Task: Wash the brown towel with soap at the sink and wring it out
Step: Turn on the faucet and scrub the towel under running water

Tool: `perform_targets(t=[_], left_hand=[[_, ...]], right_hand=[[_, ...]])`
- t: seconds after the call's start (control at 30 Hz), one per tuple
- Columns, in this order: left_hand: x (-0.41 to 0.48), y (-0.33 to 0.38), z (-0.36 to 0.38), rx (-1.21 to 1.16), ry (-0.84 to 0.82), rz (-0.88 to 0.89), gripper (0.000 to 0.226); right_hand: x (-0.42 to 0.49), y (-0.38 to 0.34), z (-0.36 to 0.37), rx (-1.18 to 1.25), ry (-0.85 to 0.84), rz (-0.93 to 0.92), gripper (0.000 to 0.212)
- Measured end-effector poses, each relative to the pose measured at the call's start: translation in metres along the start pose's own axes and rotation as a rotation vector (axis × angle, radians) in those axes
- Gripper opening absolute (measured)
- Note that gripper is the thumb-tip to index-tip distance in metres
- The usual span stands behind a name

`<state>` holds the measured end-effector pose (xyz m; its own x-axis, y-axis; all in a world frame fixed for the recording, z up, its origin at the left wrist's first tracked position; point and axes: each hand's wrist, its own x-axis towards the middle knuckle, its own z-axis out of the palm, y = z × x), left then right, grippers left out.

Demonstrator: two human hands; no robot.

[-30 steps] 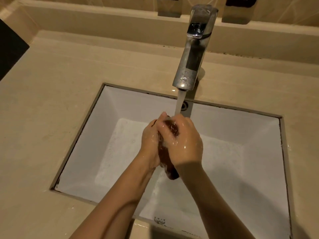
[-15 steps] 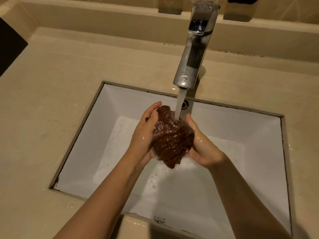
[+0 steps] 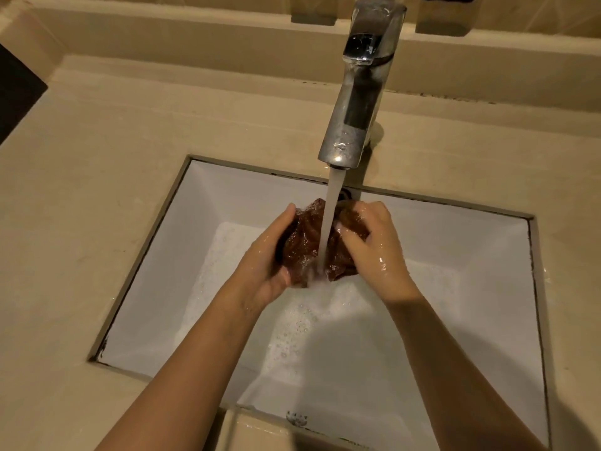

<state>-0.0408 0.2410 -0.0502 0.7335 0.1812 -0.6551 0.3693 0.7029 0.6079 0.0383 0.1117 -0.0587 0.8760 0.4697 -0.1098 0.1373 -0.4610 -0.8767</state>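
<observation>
The wet brown towel (image 3: 304, 242) is bunched into a ball above the white sink basin (image 3: 156, 288). My left hand (image 3: 266, 265) cups it from the left and below. My right hand (image 3: 374, 252) grips it from the right, fingers curled over the cloth. Water runs from the chrome faucet (image 3: 357, 92) in a steady stream (image 3: 333, 203) straight onto the middle of the towel. Both hands are wet and shiny. White foam lies on the basin floor beneath the hands.
A beige stone counter (image 3: 97, 157) surrounds the sink on all sides, with a raised ledge (image 3: 195, 40) along the back wall. The faucet spout hangs close above the hands. A dark area (image 3: 16, 89) lies off the counter's left edge.
A second ago both hands were clasped tight around the towel. They then spread it apart, and now my right hand has curled back over it under the stream.
</observation>
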Motion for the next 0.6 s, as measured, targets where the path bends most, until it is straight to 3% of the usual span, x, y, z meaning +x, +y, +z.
perform_targets(t=[0.07,0.17,0.27,0.37,0.5,0.6], left_hand=[[0.005,-0.002,0.007,0.042,0.081,0.015,0.037],[0.014,-0.010,0.015,0.003,0.259,0.095,0.040],[0.014,-0.023,0.026,-0.032,0.301,0.161,0.019],[0.007,-0.035,0.028,0.089,0.377,0.210,0.022],[0.000,-0.038,0.023,0.286,0.428,0.338,0.031],[0.000,-0.034,0.017,0.311,0.361,0.380,0.024]], right_hand=[[-0.014,-0.001,0.006,-0.073,-0.022,-0.088,0.032],[-0.038,-0.015,0.021,0.086,-0.003,-0.168,0.030],[-0.035,-0.029,0.035,0.128,0.121,0.071,0.024],[-0.008,-0.025,0.035,0.089,0.252,0.228,0.024],[0.002,-0.009,0.028,-0.031,0.128,0.263,0.031],[-0.010,-0.001,0.020,-0.061,0.025,0.167,0.038]])
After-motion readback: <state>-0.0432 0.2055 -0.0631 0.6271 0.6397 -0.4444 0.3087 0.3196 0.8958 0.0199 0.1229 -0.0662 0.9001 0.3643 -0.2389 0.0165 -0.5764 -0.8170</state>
